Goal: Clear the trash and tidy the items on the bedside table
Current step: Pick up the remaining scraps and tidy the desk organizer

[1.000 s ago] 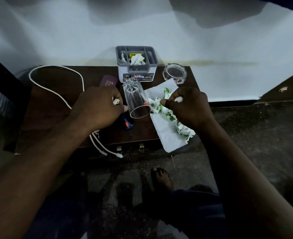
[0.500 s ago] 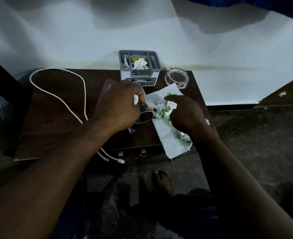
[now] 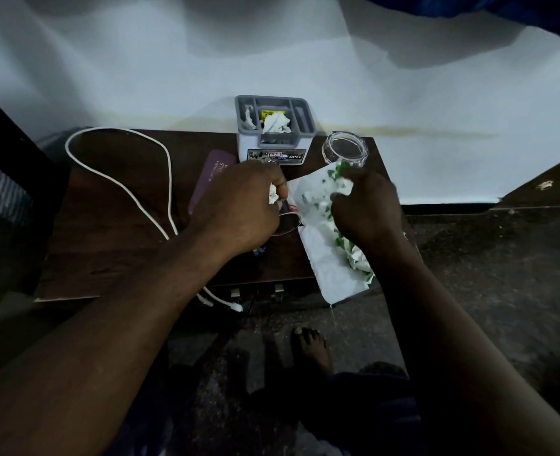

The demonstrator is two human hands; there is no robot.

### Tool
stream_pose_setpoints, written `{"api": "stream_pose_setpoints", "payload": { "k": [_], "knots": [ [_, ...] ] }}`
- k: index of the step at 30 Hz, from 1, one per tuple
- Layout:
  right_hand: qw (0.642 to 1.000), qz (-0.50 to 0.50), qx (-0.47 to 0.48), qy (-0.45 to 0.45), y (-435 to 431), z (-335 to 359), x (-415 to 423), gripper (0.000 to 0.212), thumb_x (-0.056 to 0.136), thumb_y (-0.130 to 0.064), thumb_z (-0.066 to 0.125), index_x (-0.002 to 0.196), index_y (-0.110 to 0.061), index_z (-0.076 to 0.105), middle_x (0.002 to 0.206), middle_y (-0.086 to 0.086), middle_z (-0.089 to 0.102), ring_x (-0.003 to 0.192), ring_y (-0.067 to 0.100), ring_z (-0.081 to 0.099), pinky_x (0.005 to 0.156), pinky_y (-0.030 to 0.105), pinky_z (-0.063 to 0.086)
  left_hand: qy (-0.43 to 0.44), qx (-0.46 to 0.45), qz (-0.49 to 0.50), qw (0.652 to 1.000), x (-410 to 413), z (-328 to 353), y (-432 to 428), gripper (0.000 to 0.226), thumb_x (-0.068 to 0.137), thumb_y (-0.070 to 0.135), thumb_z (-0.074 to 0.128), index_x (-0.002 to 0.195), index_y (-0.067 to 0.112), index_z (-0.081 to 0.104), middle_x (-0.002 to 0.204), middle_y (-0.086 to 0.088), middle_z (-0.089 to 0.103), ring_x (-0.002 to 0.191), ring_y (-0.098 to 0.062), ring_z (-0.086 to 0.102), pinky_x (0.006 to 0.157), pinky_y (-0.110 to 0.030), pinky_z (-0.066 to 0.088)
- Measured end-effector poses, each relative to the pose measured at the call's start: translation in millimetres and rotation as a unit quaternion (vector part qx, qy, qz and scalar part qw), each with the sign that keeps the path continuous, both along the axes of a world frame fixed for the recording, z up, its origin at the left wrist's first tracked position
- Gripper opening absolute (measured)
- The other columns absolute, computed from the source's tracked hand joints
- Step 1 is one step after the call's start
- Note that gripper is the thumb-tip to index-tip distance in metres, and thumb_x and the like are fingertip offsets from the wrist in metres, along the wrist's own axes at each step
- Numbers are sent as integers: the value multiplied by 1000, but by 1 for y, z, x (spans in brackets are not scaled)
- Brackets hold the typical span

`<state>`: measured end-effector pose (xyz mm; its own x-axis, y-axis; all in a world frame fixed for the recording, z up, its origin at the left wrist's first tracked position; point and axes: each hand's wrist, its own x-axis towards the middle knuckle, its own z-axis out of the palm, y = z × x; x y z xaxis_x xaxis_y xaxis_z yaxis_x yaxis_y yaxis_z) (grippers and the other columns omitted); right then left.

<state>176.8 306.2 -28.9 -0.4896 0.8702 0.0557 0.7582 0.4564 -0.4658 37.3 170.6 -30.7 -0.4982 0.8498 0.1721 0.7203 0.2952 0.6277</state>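
A dark wooden bedside table (image 3: 114, 232) stands against a white wall. My left hand (image 3: 239, 205) is wrapped around a clear drinking glass (image 3: 288, 222) lying tilted on the table, and a small white paper scrap (image 3: 273, 194) is pinched in its fingers. My right hand (image 3: 364, 209) rests on a white paper sheet (image 3: 324, 261) strewn with green-and-white crumpled bits, its fingers closed on a wad of them (image 3: 339, 182). The sheet overhangs the table's front right corner.
A grey caddy (image 3: 273, 126) with crumpled tissue stands at the back. A glass ashtray (image 3: 346, 149) sits right of it. A white cable (image 3: 120, 182) loops across the left, a purple flat case (image 3: 211, 179) lies near my left hand. My bare foot (image 3: 311, 347) is below.
My left hand moved from beside the glass onto it and now covers most of it. My right hand shifted up the paper toward the ashtray, gathering green-and-white bits.
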Motion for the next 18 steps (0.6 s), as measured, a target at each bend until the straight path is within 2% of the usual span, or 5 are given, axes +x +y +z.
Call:
{"api": "stream_pose_setpoints", "payload": {
  "k": [5, 8, 11, 14, 18],
  "knots": [
    [988, -54, 7, 147, -1, 13, -5, 17, 84, -34, 81, 95, -24, 73, 95, -8, 77, 92, 15, 71, 83, 28, 51, 23, -5, 2, 1000, 3, 0, 3, 11, 86, 25, 77, 93, 29, 70, 99, 6, 70, 93, -13, 54, 86, -29, 43],
    [969, -93, -42, 227, 1, 18, -3, 26, 79, -37, 85, 92, -20, 70, 83, -13, 71, 76, 8, 64, 77, 28, 51, 24, 6, 10, 1000, 7, 0, 5, 21, 82, 36, 82, 97, 29, 70, 96, 8, 67, 89, -11, 53, 78, -26, 40],
    [923, -111, -170, 326, 2, 21, -2, 26, 83, -26, 85, 93, -10, 67, 74, -1, 64, 60, 13, 53, 60, 30, 46, 19, 11, 8, 1000, 13, 0, 6, 36, 79, 50, 82, 106, 31, 68, 95, 13, 61, 88, -9, 52, 71, -27, 36],
    [854, -101, -341, 380, -3, 25, -3, 9, 92, -8, 69, 87, -14, 65, 62, -5, 59, 45, 9, 43, 50, 23, 33, -10, 37, -35, 999, 20, 2, 10, 40, 82, 52, 78, 113, 28, 68, 106, 9, 69, 98, -17, 63, 79, -33, 48],
    [841, -42, -417, 341, -13, 22, -3, 30, 98, -11, 53, 74, -23, 67, 63, -5, 61, 44, 6, 50, 50, 22, 34, 14, 58, -62, 996, 28, 3, 15, 33, 89, 48, 71, 115, 28, 70, 98, 1, 69, 94, -22, 64, 74, -30, 43]
  ]
}}
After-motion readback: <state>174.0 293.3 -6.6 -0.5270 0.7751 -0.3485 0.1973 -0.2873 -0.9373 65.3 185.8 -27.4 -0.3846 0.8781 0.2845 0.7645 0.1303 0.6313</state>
